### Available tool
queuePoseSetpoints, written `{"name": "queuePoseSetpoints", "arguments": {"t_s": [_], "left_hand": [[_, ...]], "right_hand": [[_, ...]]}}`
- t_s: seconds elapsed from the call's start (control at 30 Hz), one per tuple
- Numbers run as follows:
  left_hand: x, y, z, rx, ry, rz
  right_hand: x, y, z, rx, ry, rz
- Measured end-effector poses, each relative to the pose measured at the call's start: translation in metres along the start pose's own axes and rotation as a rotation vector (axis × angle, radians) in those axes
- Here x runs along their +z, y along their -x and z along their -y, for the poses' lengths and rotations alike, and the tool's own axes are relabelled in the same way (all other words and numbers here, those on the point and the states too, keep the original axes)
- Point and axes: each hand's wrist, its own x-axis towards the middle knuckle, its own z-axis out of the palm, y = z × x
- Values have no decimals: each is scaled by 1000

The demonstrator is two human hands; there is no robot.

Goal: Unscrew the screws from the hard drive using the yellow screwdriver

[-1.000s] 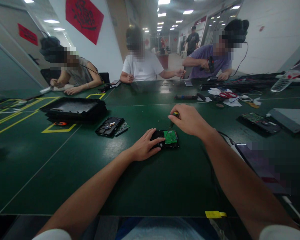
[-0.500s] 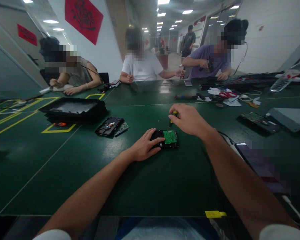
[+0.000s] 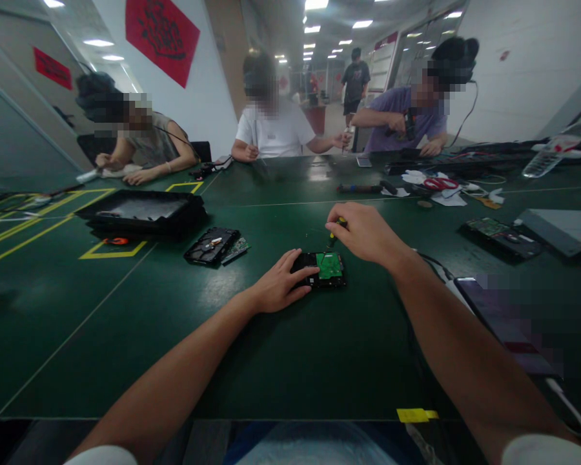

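A black hard drive [image 3: 322, 270] with a green circuit board on top lies on the dark green table [image 3: 290, 349]. My left hand [image 3: 279, 285] rests on the drive's left side, fingers spread flat and pressing it down. My right hand [image 3: 361, 231] is closed round a screwdriver [image 3: 336, 227] with a yellow and black handle, held upright with its tip at the drive's far right corner.
A second opened drive [image 3: 214, 245] lies to the left beside a black tray [image 3: 142, 210]. Circuit boards [image 3: 501, 236], a grey box [image 3: 564, 229], scissors [image 3: 440, 183] and a bottle [image 3: 556, 155] lie to the right. Three people sit at the far side; another stands behind.
My hands and the drive have hardly moved; the right hand shifted very slightly on the screwdriver. The person standing in the background walked to the left.
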Motion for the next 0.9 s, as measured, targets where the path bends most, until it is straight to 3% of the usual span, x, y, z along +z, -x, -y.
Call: {"name": "queuePoseSetpoints", "arguments": {"t_s": [0.9], "left_hand": [[-1, -1, -1, -12, 15, 0]], "right_hand": [[0, 0, 0, 72, 36, -3]]}}
